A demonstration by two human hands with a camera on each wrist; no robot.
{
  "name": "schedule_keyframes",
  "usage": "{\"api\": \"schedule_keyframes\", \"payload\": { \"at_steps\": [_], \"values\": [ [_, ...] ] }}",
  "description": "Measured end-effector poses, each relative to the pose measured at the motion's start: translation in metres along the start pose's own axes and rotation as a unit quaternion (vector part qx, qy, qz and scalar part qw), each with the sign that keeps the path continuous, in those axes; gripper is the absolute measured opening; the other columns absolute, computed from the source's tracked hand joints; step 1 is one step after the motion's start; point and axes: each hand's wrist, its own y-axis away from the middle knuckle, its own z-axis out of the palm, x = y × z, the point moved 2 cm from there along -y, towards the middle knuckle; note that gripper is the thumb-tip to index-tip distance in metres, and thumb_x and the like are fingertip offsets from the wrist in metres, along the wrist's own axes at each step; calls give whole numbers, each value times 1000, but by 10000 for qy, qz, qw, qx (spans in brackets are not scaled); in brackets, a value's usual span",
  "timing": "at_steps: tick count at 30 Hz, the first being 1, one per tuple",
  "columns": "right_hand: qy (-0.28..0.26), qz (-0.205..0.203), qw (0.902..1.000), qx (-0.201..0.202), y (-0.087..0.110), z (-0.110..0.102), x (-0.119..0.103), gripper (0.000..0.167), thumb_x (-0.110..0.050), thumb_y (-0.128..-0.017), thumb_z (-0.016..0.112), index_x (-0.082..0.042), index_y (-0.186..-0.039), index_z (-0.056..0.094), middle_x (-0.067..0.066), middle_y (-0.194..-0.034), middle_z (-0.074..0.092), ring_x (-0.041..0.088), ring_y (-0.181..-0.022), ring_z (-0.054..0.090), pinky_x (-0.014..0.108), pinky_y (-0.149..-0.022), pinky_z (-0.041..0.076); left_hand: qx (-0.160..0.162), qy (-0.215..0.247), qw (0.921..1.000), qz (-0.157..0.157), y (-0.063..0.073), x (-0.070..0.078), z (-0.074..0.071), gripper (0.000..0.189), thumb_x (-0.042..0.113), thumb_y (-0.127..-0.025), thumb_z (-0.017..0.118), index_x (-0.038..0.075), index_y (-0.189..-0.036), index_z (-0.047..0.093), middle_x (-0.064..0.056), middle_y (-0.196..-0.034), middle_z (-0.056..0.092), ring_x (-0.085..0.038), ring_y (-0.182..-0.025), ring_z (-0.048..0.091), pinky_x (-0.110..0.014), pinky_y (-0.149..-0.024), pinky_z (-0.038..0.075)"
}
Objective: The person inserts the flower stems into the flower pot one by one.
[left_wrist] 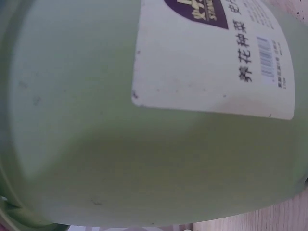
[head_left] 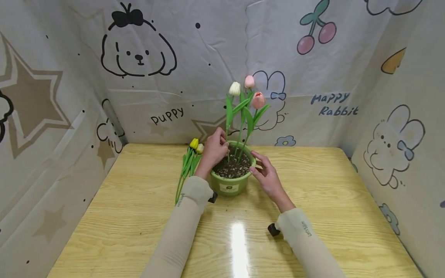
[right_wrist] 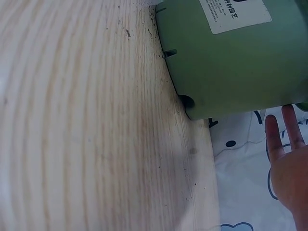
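A green flower pot (head_left: 230, 187) full of dark soil (head_left: 232, 168) stands on the table with a white label on its front. Planted in it are two pink tulips (head_left: 258, 100) and a white tulip (head_left: 234, 88), all upright. At the pot's far left rim my left hand (head_left: 214, 148) pinches the white tulip's stem low down, near the soil; the fingertips are partly hidden. My right hand (head_left: 268, 175) touches the pot's right rim, fingers fairly straight and thumb nearer me. The right wrist view shows two straight fingers (right_wrist: 274, 137) by the pot's side.
Left of the pot lies a bunch of tulips (head_left: 189, 164) with yellow and whitish heads, partly behind my left forearm. The wooden table (head_left: 306, 185) meets a printed cloth wall (head_left: 215, 46) at the back and sides. A few soil crumbs lie near the pot.
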Motion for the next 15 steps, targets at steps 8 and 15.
{"api": "schedule_keyframes", "payload": {
  "at_steps": [8, 15],
  "values": [
    [38, -148, 9999, 26, 0, -1, 3, 54, -2, -105, 57, -8, -157, 42, 15, -162, 38, 45, -138, 46, 16, -103, 49, 243, -124, 9996, 103, -2, 1, 2, 10, 7, -101, 60, 5, -109, 54, -11, -96, 63, -24, -75, 71, -35, -63, 58],
    [22, -91, 9999, -43, 1, -1, 1, 55, -5, -105, 58, -9, -157, 42, 14, -162, 38, 44, -139, 45, 20, -105, 49, 504, -429, 9977, 137, -4, -1, 4, 9, 10, -98, 62, 7, -106, 59, -7, -94, 64, -22, -70, 61, -36, -67, 50]
  ]
}}
